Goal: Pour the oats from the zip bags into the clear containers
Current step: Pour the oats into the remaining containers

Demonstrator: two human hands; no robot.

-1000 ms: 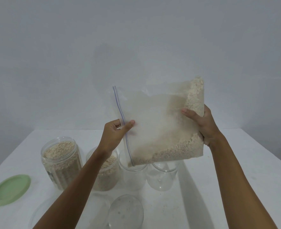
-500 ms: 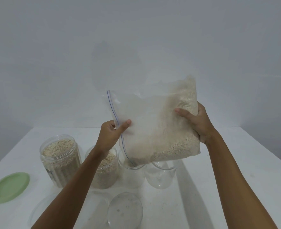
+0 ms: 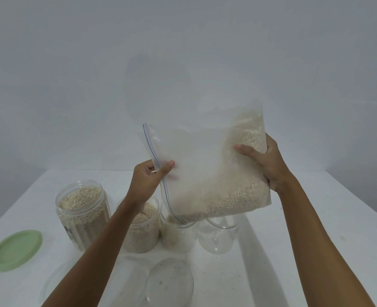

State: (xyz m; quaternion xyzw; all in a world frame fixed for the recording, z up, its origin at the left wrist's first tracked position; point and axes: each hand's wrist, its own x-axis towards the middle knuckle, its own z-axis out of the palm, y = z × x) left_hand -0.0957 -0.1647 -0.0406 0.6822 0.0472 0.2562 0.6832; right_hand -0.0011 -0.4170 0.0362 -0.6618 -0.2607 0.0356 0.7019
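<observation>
Left hand point(image 3: 147, 180) pinches the bag point(image 3: 207, 173) mouth, right hand point(image 3: 265, 162) grips its base; oats point(image 3: 234, 200) tip toward the 6 o'clock jar point(image 3: 176, 234).

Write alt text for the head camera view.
Two hands tilt a clear zip bag of oats, its lower corner in a clear plastic container on a white table; left hand at the zip edge, right hand at the bottom.

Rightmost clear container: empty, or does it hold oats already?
Empty. The rightmost clear container shows see-through walls down to its base, with no oats inside; the zip bag tips toward its neighbour instead.
</observation>
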